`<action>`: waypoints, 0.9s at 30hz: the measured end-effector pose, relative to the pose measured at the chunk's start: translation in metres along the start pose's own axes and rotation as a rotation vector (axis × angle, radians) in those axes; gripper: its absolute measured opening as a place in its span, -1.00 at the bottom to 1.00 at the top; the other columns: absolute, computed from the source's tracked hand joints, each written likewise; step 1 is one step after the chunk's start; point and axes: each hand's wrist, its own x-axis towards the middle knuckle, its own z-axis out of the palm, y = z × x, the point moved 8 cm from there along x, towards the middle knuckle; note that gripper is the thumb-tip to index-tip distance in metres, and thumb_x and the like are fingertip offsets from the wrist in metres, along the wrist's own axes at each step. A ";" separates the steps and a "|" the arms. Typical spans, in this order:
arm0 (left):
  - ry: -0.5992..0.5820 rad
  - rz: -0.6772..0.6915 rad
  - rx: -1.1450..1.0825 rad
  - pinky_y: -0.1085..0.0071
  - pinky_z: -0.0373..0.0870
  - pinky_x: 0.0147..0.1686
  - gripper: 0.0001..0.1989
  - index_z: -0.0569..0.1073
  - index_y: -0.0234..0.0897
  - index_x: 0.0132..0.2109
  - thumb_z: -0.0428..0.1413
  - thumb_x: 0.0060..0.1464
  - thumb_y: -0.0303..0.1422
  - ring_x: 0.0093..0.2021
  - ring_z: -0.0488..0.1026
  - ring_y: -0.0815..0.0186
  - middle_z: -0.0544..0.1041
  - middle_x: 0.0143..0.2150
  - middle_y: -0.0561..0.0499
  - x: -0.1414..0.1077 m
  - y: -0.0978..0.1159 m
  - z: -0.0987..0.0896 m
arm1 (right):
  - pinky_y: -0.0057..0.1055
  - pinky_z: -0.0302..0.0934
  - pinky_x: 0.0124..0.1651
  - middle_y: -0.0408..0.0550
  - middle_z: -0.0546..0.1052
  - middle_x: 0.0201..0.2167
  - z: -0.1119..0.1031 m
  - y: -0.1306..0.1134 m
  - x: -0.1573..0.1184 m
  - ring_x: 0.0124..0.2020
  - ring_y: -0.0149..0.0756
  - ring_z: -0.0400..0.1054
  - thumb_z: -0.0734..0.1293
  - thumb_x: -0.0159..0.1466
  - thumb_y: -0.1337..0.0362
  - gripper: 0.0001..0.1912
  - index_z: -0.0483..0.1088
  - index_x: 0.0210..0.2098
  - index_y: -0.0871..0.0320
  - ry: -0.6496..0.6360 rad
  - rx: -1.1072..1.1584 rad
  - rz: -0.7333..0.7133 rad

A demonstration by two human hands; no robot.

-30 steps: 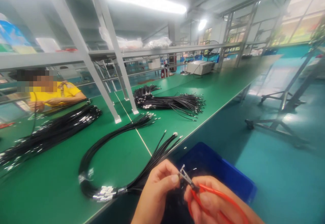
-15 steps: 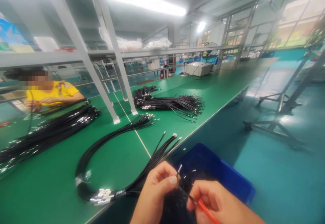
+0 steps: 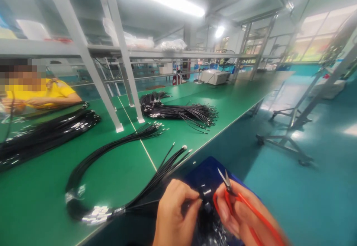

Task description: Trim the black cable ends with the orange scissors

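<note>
My right hand (image 3: 232, 210) grips a pair of scissors (image 3: 227, 188) with red handles, the blades slightly parted and pointing up. Beside it, my left hand (image 3: 177, 212) has thumb and forefinger pinched together; a small dark bit shows at the fingertips, too little to name. A bundle of black cables (image 3: 96, 156) curves in a loop on the green table (image 3: 41, 209), bound with clear tape, with white labels near its front. One end of the bundle fans out along the table edge, and part of it passes behind my left hand.
A blue bin (image 3: 210, 164) with small scraps lies below my hands. More black cable bundles (image 3: 181, 112) rest further back and a thick pile (image 3: 52, 134) at left. Grey shelf posts (image 3: 126, 71) rise from the table. A person in a yellow top (image 3: 52, 93) sits opposite.
The scissors have swung upright in my right hand and their blades now show. A cable with a pale tip, earlier between my left fingers, is no longer visible there. The view has shifted right.
</note>
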 end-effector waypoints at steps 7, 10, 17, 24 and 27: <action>-0.288 -0.196 0.504 0.45 0.36 -0.26 -0.83 0.48 -0.16 -0.41 0.08 0.03 -0.52 -0.30 0.46 0.29 0.53 -0.37 0.06 0.000 -0.048 0.026 | -0.39 0.08 -0.53 -0.14 0.40 -0.63 -0.017 0.003 0.012 -0.63 -0.39 0.08 0.56 -0.19 0.01 -0.60 0.50 -0.44 0.10 0.117 -0.017 -0.052; -0.103 -0.368 0.706 0.23 0.30 -0.19 -0.82 0.48 -0.25 -0.32 -0.01 0.12 -0.49 -0.20 0.41 0.10 0.51 -0.28 -0.12 0.002 -0.081 -0.016 | -0.39 0.06 -0.54 -0.13 0.41 -0.62 -0.022 0.009 0.016 -0.62 -0.38 0.10 0.55 -0.15 0.04 -0.61 0.50 -0.39 0.09 0.082 -0.014 -0.045; -0.043 -0.607 0.721 0.34 0.17 -0.43 -0.87 0.42 -0.20 -0.44 0.07 0.07 -0.37 -0.37 0.41 0.15 0.49 -0.42 -0.02 -0.006 -0.117 -0.072 | -0.43 0.02 -0.53 -0.14 0.40 -0.59 -0.013 0.014 0.024 -0.62 -0.44 0.10 0.48 -0.01 0.06 -0.70 0.49 -0.39 0.12 -0.018 -0.045 -0.093; 0.056 -0.650 0.399 0.39 0.15 -0.47 -0.83 0.33 -0.19 -0.51 0.02 0.03 -0.39 -0.51 0.34 0.26 0.37 -0.60 0.10 -0.001 -0.130 -0.089 | -0.49 0.03 -0.57 -0.17 0.40 -0.57 -0.019 0.015 0.026 -0.63 -0.48 0.14 0.44 0.08 0.09 -0.75 0.47 -0.34 0.11 -0.042 -0.072 -0.149; 0.068 -0.600 0.185 0.42 0.24 -0.46 -0.95 0.33 -0.22 -0.39 0.00 0.00 -0.39 -0.52 0.37 0.29 0.37 -0.57 0.12 0.013 -0.118 -0.086 | -0.49 0.08 -0.57 -0.16 0.42 -0.54 -0.022 0.019 0.027 -0.61 -0.47 0.19 0.44 0.09 0.12 -0.78 0.47 -0.33 0.10 -0.020 -0.068 -0.134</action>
